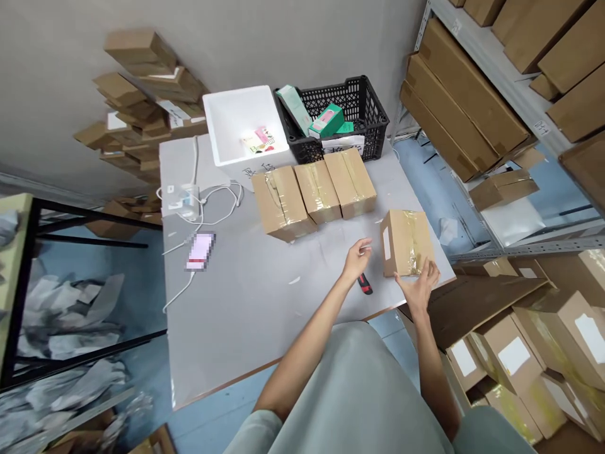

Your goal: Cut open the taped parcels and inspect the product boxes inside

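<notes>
At the right end of the table stands a taped cardboard box (407, 236) with a white label on its left side. My right hand (418, 284) grips its near end, thumb towards the left corner and fingers towards the right. Left of that box, my left hand (357, 260) hovers over the table, empty, its fingers loosely curled and apart. A red and black box cutter (364, 284) lies just beyond that wrist, partly hidden by it. Farther back, three taped boxes (317, 192) stand side by side in a row.
A white foam box (222, 129) with small packets and a black crate (378, 135) with green cartons stand at the back. A phone (200, 251), cables and a power strip (184, 202) lie left. Shelving (529, 104) and stacked boxes (515, 356) flank the right side.
</notes>
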Motion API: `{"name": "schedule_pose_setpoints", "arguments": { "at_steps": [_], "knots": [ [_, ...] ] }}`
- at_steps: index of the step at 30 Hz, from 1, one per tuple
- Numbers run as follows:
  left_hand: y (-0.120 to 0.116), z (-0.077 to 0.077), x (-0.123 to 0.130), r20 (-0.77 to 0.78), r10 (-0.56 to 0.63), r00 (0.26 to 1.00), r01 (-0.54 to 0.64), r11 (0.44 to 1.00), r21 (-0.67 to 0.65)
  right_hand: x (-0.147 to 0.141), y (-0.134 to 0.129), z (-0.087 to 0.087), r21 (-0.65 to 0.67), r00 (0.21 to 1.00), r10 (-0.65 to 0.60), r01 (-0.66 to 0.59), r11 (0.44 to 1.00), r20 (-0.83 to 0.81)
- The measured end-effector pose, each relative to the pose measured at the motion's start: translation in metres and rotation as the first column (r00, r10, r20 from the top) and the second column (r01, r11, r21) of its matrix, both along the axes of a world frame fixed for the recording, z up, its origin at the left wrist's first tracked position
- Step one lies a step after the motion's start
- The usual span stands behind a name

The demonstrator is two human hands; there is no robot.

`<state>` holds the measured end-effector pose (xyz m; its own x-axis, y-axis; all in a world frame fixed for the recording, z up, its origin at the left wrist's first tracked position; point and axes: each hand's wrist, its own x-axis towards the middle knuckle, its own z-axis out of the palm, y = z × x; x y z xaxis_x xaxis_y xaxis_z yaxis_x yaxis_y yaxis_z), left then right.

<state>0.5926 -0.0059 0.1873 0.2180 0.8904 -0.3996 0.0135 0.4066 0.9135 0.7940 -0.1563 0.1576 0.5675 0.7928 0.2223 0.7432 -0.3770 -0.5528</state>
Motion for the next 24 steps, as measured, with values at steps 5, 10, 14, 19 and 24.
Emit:
{"name": "schedule_pose_setpoints", "arguments": {
  "at_steps": [5, 10, 14, 19, 24],
  "knots": [
    [0.002, 0.006, -0.011, -0.007, -0.008, 1.0, 0.008, 1.0, 0.027, 0.001, -0.045, 0.037, -0.054, 0.959, -0.12, 0.11, 0.992, -0.256],
    [-0.001, 0.012, -0.055, -0.013, 0.042, 0.999, -0.04, 0.992, 0.118, -0.027, -0.048, 0.066, -0.084, 0.81, -0.089, 0.05, 0.995, -0.579],
    [-0.006, 0.016, -0.137, -0.03, 0.209, 0.978, -0.195, 0.949, 0.246, -0.085, -0.042, 0.085, -0.01, 0.832, 0.213, -0.253, 0.967, -0.512],
    [-0.034, 0.009, -0.271, -0.125, 0.482, 0.867, -0.438, 0.857, 0.272, -0.152, -0.019, 0.086, -0.037, 0.652, 0.695, -0.737, 0.675, -0.303],
    [-0.112, -0.017, -0.354, -0.279, 0.591, 0.757, -0.597, 0.799, 0.071, -0.206, 0.003, 0.066, -0.207, 0.311, 0.932, -0.94, 0.272, -0.185]
  ]
}}
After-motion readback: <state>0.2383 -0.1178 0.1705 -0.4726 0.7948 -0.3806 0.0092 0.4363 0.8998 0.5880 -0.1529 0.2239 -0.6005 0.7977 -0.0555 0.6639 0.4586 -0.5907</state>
